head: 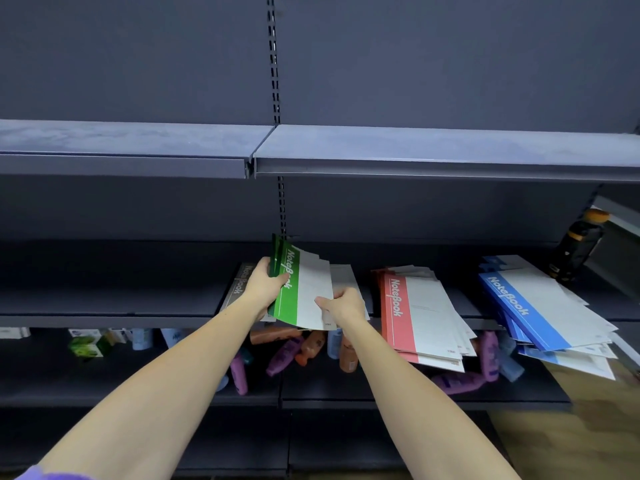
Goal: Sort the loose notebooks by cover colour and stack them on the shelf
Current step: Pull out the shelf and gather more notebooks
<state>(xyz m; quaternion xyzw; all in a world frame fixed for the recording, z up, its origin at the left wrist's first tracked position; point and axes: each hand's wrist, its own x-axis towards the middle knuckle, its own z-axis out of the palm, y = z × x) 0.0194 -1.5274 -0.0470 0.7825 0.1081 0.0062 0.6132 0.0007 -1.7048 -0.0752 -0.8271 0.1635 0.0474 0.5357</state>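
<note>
Holding a bunch of green notebooks (pixel 294 289), both hands are up at the dark middle shelf (pixel 121 303). In the head view, the left hand (pixel 265 284) has its grip curled round the green edge of the bunch, thumb on the front cover. The right hand (pixel 344 304) pinches the white side near the bottom corner. The green notebooks tilt up, with their top edge lifted off the shelf and fanned out a little.

Under them lies a grey notebook (pixel 239 284), flat on the shelf, just beside the left hand. To the right sits a red stack (pixel 415 317), messy and hanging over the shelf's front edge. Further right is a blue stack (pixel 540 306), also messy and sticking out past the edge. The red and blue stacks are near each other but apart.

A dark bottle with an orange top (pixel 576 247) stands at the far right, behind the blue stack.

On the lower shelf (pixel 346 389) lie purple and orange bottles (pixel 298 348), tipped over in a heap. Small boxes (pixel 91 342) stand to the left of them.

The top shelf (pixel 415 150) is grey.
</note>
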